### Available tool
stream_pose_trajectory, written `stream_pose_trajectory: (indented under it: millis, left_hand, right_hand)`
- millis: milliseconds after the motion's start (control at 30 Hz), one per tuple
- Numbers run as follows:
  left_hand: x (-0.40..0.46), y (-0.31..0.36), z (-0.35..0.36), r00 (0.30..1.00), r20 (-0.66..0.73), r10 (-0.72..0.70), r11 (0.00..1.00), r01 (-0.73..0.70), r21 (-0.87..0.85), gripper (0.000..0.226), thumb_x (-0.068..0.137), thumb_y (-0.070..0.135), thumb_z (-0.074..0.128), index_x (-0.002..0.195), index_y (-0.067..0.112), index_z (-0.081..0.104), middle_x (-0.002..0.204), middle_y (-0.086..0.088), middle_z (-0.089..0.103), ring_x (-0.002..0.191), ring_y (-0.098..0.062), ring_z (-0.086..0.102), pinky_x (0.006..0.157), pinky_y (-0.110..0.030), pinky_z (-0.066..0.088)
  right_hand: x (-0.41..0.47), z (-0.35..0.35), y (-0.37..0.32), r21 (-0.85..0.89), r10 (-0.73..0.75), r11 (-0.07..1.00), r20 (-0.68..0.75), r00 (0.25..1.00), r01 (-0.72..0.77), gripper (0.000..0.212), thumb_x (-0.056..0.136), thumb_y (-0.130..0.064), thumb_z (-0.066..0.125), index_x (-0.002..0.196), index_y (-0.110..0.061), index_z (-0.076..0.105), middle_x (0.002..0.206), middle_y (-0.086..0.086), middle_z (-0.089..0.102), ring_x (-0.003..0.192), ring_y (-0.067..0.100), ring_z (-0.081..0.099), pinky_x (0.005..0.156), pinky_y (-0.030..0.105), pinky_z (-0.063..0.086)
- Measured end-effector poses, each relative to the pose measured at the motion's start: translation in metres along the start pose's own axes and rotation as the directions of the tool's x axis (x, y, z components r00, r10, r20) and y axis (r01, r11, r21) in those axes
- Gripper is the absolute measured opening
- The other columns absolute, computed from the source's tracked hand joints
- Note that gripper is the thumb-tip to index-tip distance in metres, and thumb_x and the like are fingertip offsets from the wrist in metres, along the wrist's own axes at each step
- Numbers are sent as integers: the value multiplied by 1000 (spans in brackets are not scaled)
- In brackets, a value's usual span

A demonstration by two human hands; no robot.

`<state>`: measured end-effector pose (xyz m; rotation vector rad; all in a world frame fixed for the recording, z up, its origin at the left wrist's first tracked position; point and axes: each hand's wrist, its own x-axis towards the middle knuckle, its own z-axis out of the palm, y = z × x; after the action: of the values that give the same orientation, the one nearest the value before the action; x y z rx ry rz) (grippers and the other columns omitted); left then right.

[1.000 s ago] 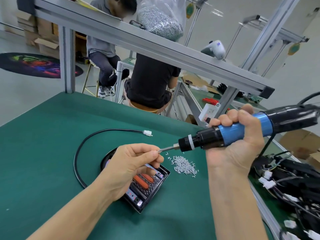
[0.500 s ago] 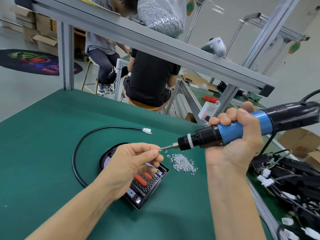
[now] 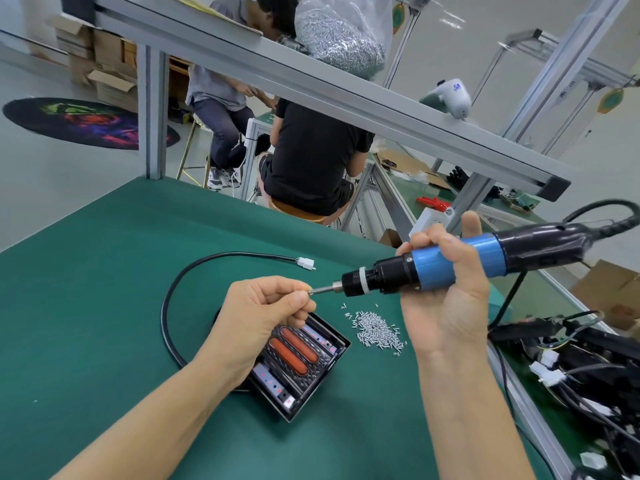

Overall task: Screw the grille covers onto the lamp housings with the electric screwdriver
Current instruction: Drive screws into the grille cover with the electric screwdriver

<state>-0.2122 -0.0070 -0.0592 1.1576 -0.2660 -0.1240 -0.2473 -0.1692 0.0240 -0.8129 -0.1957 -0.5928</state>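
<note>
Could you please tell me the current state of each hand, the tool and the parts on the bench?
left hand: fingertips pinched at the bit tip; any screw there is hidden.
right hand: grips the electric screwdriver, held off the table, roughly level.
lamp housing: lying flat on the green mat, grille side up, nobody holding it.
screws: loose pile beside the housing.
cable connector: unplugged, lying on the mat.

Green-topped bench [image 3: 86, 306], aluminium frame [image 3: 346, 95], pale grey floor [image 3: 41, 174].
</note>
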Motion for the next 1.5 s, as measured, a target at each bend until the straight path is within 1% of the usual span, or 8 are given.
stream_pose_trajectory:
  millis: [167,433,867,1067,1167,1333,1400,1500]
  left_hand:
    - [3,-4,-4,1000,-18,2,999,-3,-33,24,85,-2,62,74,13,77,71,-13,70,58,-14,62,57,-20,52]
    - [12,5,-21,996,8,86,981,-86,175,21,85,1,64,74,14,77,69,-11,72,53,-9,54,51,-17,47]
    - [19,-3,-33,996,44,81,968,-89,235,13,85,5,65,87,11,76,74,-7,74,56,-3,53,59,-12,46]
    - [20,-5,-45,998,10,64,967,-64,248,34,66,28,74,100,26,72,95,3,75,86,-8,63,80,-19,51]
    - [23,-13,-65,985,-99,138,867,-72,492,49,75,22,78,120,31,60,109,13,67,98,-7,55,94,-35,45]
    - [19,-29,-80,973,-149,-175,494,218,842,129,35,83,56,147,36,16,142,12,39,138,-13,25,117,-39,12]
    - [20,-35,-74,969,-133,-210,433,214,876,130,37,83,59,148,35,11,148,3,34,141,-15,19,117,-41,3]
    - [24,-36,-65,971,-157,-182,496,228,838,116,57,62,79,148,37,12,149,-4,34,140,-19,18,116,-41,5]
  right_hand:
    - [1,3,14,117,-23,993,-80,996,33,35,84,3,49,101,-28,54,70,-7,53,63,8,55,74,24,47]
    - [5,4,21,101,-21,995,8,1000,21,44,84,3,47,116,-26,51,71,-7,50,65,8,54,78,25,45]
    - [9,1,32,92,12,996,3,1000,-12,50,78,1,52,118,-29,50,69,-8,50,64,8,54,75,24,47]
    - [13,-4,40,95,13,995,-55,998,-8,43,86,4,46,114,-28,52,69,-7,51,63,8,54,72,24,47]
    - [16,-9,44,47,6,999,-76,997,-2,44,87,6,45,115,-28,52,68,-7,52,63,9,53,71,24,47]
    - [20,-14,58,-71,-12,997,-84,996,6,53,78,3,55,122,-27,49,70,-6,51,62,9,52,69,23,48]
    - [22,-15,64,-108,-18,994,-82,996,9,56,73,0,58,122,-27,49,70,-6,51,62,10,52,68,23,49]
    - [24,-16,69,-169,-29,985,-68,997,17,56,71,0,59,120,-26,50,68,-6,52,63,10,52,69,23,48]
